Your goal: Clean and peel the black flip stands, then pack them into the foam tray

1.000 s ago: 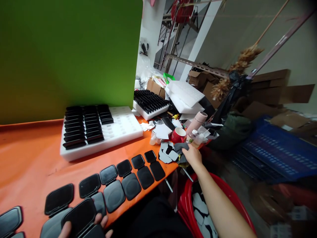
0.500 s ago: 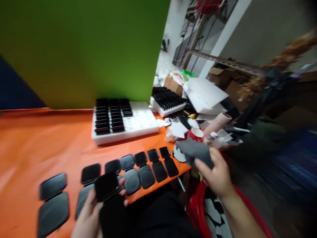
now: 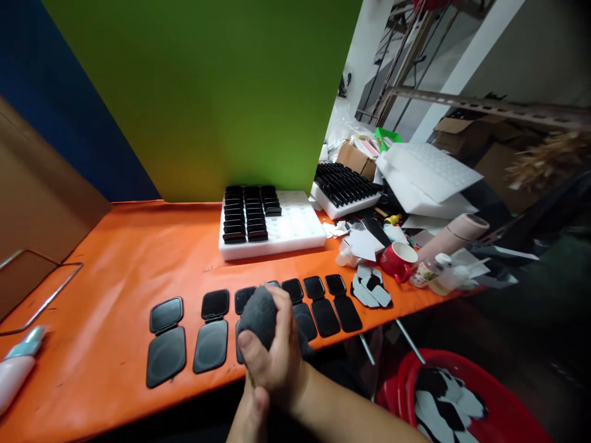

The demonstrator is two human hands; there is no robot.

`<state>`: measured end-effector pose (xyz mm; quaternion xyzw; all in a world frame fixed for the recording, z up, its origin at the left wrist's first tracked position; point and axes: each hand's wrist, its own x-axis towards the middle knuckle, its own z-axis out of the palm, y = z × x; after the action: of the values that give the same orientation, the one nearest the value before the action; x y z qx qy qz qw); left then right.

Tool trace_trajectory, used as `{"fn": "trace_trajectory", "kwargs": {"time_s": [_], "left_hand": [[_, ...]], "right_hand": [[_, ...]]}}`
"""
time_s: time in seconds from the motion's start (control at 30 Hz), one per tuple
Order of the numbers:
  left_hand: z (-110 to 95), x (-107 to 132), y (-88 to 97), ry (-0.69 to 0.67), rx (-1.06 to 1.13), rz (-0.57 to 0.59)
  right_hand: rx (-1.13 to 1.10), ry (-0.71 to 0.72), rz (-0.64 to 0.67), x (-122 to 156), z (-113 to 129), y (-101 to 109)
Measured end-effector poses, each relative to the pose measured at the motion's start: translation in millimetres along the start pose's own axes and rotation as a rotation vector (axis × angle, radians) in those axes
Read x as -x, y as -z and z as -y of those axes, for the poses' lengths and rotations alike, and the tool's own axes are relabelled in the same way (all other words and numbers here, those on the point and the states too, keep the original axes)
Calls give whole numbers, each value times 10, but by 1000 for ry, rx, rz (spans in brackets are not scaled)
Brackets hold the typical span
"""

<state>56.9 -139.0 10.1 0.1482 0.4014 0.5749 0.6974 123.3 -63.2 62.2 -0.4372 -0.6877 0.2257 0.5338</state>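
Observation:
My right hand (image 3: 277, 360) is closed around a bunched grey cloth (image 3: 259, 317) over the front edge of the orange table (image 3: 115, 264). Directly under it, only a small part of my left hand (image 3: 249, 415) shows; its fingers and anything in them are hidden. A row of open black hinged cases (image 3: 210, 335) lies along the table's front edge, left and right of my hands.
A white foam tray (image 3: 295, 231) partly filled with black cases stands behind the row, before a green board (image 3: 207, 92). To the right are a red mug (image 3: 397, 261), small bottles, paper scraps and another tray. A red basket (image 3: 484, 406) sits below right. A pink-white tool (image 3: 16, 369) lies far left.
My right hand has brought the grey cloth from the cluttered right side to the middle, above my left hand. The view has swung left. The case my left hand held is now hidden.

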Motion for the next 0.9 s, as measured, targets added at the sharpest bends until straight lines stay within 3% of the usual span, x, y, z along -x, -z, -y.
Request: {"fn": "trace_trajectory", "kwargs": {"time_s": [0.1,0.17,0.27,0.43,0.53,0.63,0.7,0.77,0.83,0.9], "left_hand": [[-37,-24,-15,-52,-214,-10],[-50,-15,10,-79,-215,7],[-58,48,106,-80,-97,-37],[-239,112,223,-40,162,-110],[-431,103,215,-71,215,-178],[-630,131,268,-84,243,-300],[-793,161,406,-100,217,-386],[-993,168,639,-193,194,-486],[-1211,136,929,-391,202,-610],[-1399,64,1212,-534,254,-716]], "right_hand": [[-19,-46,59,-55,37,-21],[14,0,129,60,-16,-51],[68,89,217,373,-130,-89],[87,295,225,735,-163,-173],[74,334,337,545,-63,-316],[-26,215,408,88,98,-544],[-102,36,331,-218,194,-724],[-115,-56,276,-400,234,-920],[-29,-8,420,-400,195,-1125],[116,139,720,-248,90,-1320]]}}
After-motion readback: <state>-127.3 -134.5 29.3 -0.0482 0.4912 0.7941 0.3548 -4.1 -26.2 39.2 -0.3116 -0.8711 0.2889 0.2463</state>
